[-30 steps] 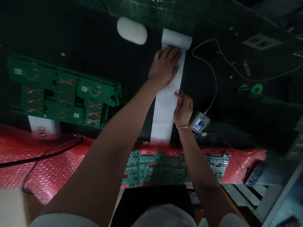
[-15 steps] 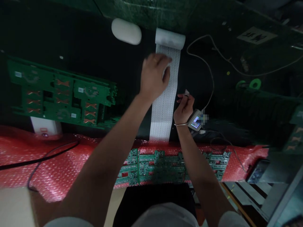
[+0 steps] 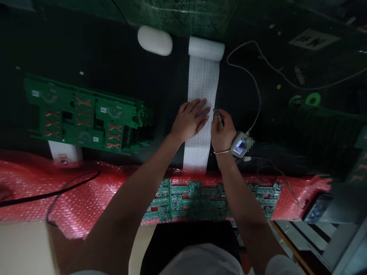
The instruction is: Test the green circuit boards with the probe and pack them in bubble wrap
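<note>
A roll of small white labels [image 3: 205,49] lies at the back, its strip of labels [image 3: 200,82] unrolled toward me. My left hand [image 3: 190,120] rests on this strip with its fingers stretched out, holding nothing I can see. Just to the right, my right hand [image 3: 223,131] is closed around a small grey pointed tool [image 3: 220,120], whose exact kind I cannot make out. The tool's tip is at the strip's right edge, close to my left fingertips.
A stack of green circuit boards [image 3: 86,114] stands at left. More circuit boards [image 3: 183,202] lie on red bubble wrap [image 3: 94,198] in front of me. Nearby are a white oval case [image 3: 155,40], a small device with a screen [image 3: 239,146], its cable [image 3: 259,95] and a phone [image 3: 318,207].
My left hand has come down the strip toward me and its fingers have flattened. My right hand has turned, bringing the tool's tip to the strip's edge. The view has shifted slightly.
</note>
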{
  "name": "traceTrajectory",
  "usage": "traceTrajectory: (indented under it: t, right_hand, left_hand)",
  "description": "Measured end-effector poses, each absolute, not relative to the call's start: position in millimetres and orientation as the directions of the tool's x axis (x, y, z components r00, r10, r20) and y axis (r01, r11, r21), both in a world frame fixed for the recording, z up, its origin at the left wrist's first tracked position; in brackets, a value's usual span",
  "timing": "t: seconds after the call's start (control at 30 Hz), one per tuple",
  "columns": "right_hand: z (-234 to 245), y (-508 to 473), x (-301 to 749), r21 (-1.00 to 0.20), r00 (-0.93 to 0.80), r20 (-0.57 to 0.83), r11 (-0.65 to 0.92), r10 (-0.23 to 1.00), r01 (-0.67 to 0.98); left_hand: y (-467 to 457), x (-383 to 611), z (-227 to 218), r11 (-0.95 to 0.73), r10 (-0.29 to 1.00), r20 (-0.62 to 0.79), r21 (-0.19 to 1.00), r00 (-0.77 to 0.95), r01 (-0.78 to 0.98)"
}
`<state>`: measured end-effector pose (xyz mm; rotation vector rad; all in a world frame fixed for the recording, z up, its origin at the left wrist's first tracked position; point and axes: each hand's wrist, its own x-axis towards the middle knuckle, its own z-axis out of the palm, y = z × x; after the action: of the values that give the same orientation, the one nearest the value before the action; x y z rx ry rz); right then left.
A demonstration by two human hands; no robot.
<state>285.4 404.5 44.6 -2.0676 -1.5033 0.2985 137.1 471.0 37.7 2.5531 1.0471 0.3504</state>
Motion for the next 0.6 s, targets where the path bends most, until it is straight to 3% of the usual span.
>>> traceTrajectory:
  t: [0.3,0.6]
  right_hand:
    - [32.9,407.2,280.6,-0.411,0.28,0.163,-0.193,0.946,0.891]
    - [32.7,409.9,277.9,-0.335,0.254,0.115,-0.204,0.96,0.92]
  left_hand:
    - [470.0,135.5,37.3,-0.623,0.711,0.051,0.509,0.702,0.594]
    - [470.4,136.1,37.7,-0.613,0.713,0.041,0.52,0.7,0.594]
